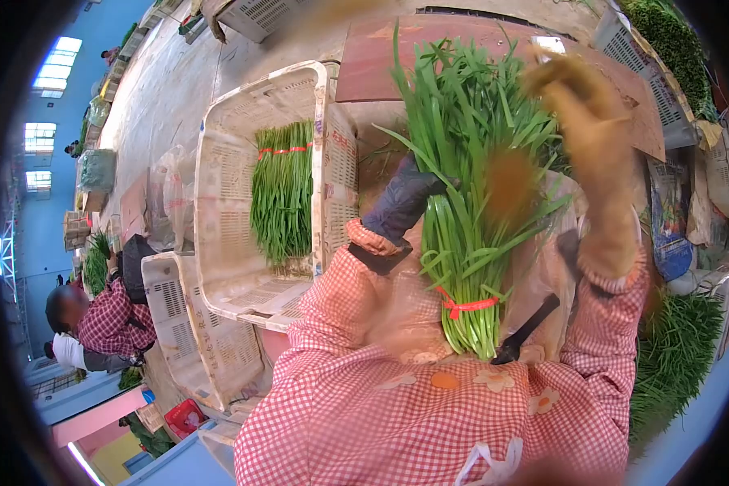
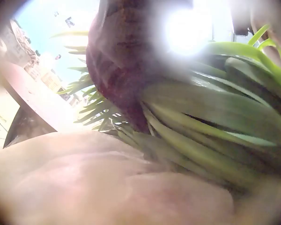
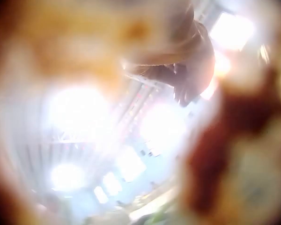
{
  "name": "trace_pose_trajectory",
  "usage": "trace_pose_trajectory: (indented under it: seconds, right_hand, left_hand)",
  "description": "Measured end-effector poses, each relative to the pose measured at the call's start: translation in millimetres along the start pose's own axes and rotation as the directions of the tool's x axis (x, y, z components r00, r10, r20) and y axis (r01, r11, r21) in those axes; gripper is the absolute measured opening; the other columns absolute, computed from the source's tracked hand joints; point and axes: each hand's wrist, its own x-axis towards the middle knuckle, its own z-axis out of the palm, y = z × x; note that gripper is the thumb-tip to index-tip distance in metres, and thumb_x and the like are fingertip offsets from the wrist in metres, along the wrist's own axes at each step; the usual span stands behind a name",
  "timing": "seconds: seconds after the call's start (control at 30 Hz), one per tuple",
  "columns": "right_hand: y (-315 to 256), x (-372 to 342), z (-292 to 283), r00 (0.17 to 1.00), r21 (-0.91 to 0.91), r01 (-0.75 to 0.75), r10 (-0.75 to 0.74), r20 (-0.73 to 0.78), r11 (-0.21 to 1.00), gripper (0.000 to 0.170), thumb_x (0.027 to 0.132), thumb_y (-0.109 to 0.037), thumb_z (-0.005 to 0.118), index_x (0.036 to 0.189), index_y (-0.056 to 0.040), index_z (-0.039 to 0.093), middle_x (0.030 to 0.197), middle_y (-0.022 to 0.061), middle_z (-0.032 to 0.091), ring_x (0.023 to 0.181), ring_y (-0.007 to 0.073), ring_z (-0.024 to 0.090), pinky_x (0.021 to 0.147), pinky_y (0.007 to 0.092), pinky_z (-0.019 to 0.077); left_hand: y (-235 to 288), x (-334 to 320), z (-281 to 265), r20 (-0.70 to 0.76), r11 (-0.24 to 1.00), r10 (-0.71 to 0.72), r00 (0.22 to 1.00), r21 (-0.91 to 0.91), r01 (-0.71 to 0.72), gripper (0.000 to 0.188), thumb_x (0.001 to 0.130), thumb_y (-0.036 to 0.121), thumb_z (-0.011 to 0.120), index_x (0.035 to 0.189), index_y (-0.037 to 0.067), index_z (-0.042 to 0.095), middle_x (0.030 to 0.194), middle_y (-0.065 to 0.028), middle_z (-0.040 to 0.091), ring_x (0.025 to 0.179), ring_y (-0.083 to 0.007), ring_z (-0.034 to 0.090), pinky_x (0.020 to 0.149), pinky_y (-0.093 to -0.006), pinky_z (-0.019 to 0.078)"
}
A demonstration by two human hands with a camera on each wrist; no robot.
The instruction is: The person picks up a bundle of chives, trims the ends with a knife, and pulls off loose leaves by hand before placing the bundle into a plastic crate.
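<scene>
A large bunch of long green leaves lies over the person's lap, its pale stems bound by a red band. The dark-gloved left hand grips its left side, some fingers hidden among leaves. In the left wrist view the dark glove lies against broad leaves. Raised over the bunch's upper right, the tan-gloved right hand is blurred, with bent, parted fingers and nothing visible in them. The right wrist view shows part of the glove, with no leaves in its grasp.
Left of the bunch stands a white crate holding a smaller banded green bunch. More crates and another person are farther left. A reddish board lies beyond the leaves; loose greens are at the right.
</scene>
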Motion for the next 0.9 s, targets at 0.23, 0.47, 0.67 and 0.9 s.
trace_pose_trajectory:
  seconds: [0.23,0.47,0.67,0.9]
  right_hand:
    - [49.9,-26.0,69.0,0.946,0.13,-0.265,0.231,0.226,0.956,0.044,0.089,0.007,0.051,0.13,-0.0046,0.059,0.105,0.0101,0.07,0.097,0.0166,0.065,0.088,0.0287,0.0512]
    - [45.0,-33.0,79.0,0.965,-0.05,-0.137,0.145,0.219,0.989,0.056,0.082,-0.002,0.064,0.136,-0.0087,0.054,0.107,0.0118,0.071,0.097,0.0203,0.067,0.085,0.0318,0.0529]
    - [43.2,-35.1,84.4,0.976,-0.247,-0.111,0.152,0.155,0.963,0.056,0.081,-0.008,0.069,0.135,-0.0086,0.055,0.096,0.0083,0.07,0.084,0.0215,0.067,0.077,0.0329,0.0531]
    - [44.4,-32.4,84.5,0.964,-0.222,-0.184,0.22,0.149,0.958,0.05,0.082,-0.006,0.067,0.13,-0.0065,0.055,0.092,0.0103,0.069,0.087,0.0261,0.066,0.078,0.0376,0.0523]
  left_hand:
    - [-3.4,0.7,-3.6,0.069,0.992,0.031,0.997,-0.124,-0.022,0.052,0.078,0.009,0.08,0.125,0.004,0.059,0.108,-0.0041,0.067,0.093,-0.0138,0.063,0.079,-0.0295,0.054]
    - [3.1,2.9,0.6,0.166,0.992,0.093,0.982,-0.1,-0.077,0.054,0.081,0.008,0.072,0.132,0.002,0.054,0.117,-0.0039,0.063,0.099,-0.012,0.062,0.081,-0.0278,0.0528]
    - [5.5,4.5,3.2,0.167,0.997,0.07,0.983,-0.022,-0.067,0.053,0.084,0.005,0.067,0.135,0.002,0.053,0.119,-0.0037,0.062,0.101,-0.0109,0.061,0.083,-0.0269,0.0526]
    - [-2.6,3.8,-0.3,0.101,0.997,0.045,0.994,-0.063,-0.038,0.05,0.081,0.01,0.077,0.126,0.002,0.059,0.114,-0.0039,0.065,0.097,-0.0131,0.062,0.083,-0.0306,0.0525]
